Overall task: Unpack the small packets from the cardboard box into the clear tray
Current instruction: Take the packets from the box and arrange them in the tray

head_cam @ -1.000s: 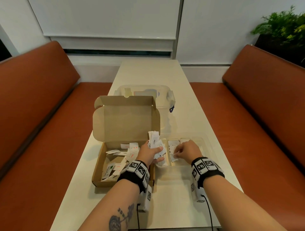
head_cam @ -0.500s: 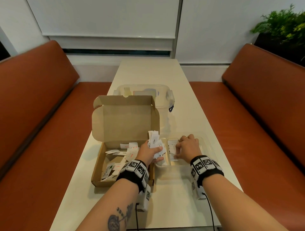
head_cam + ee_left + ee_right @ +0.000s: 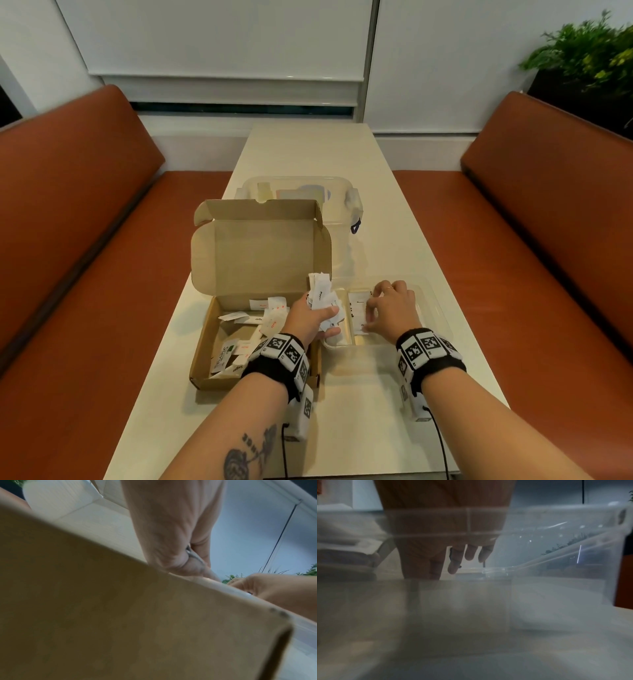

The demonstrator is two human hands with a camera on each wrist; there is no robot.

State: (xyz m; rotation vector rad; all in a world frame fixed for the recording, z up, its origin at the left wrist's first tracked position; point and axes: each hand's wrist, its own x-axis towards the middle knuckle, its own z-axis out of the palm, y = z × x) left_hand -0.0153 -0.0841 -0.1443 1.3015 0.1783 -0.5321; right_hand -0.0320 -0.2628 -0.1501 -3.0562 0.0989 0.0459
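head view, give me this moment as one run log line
left hand: grips bunch of packets | right hand: fingers down in clear tray on packets | cardboard box: open, packets left

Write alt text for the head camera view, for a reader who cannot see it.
A person's left hand holds a bunch of small white packets while the right hand arranges packets in a clear tray. An open cardboard box with more packets sits left of the tray on a pale table.

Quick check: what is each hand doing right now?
Left hand: grips a bunch of white packets.
Right hand: fingers down on packets in the clear tray; grip cannot be told.
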